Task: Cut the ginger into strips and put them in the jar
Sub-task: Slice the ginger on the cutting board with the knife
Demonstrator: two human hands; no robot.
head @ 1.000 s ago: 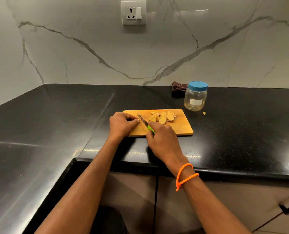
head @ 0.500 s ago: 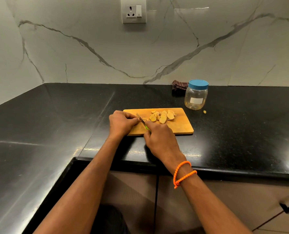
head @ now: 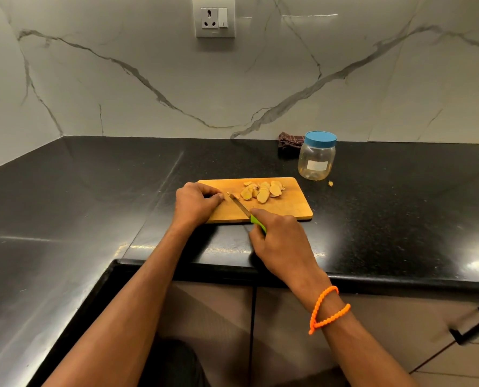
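I am looking down from a head-worn camera at a black stone counter (head: 93, 191) set against a marble-patterned wall. A wooden cutting board (head: 288, 210) lies near the counter's front edge, close enough that both arms reach it comfortably.

My left hand (head: 195, 201) rests on the board's left end with its fingers curled down, pinching a small end piece of ginger (head: 228, 195) against the wood. The fingertips are tucked back, I judge to keep them out of the blade's path. The piece is mostly hidden by the fingers, so I cannot tell its shape.

My right hand (head: 281, 241) is wrapped around the green handle of a small knife (head: 242, 208), index finger stretched along the top, likely for control. The blade angles up and left across the board, its tip just beside the held piece.

A heap of cut ginger slices (head: 263, 189) sits in the middle of the board's far half, to the right of the blade and apart from the piece being worked. They look like flat rounds, not strips, so I judge the strip cutting is not yet done.

The clear jar (head: 316, 159) stands on the counter just beyond the board's far right corner, its blue lid (head: 320, 138) on. It looks empty. A small scrap of ginger (head: 330, 183) lies on the counter beside it, and a dark checked cloth (head: 288, 139) is bunched behind it against the wall.
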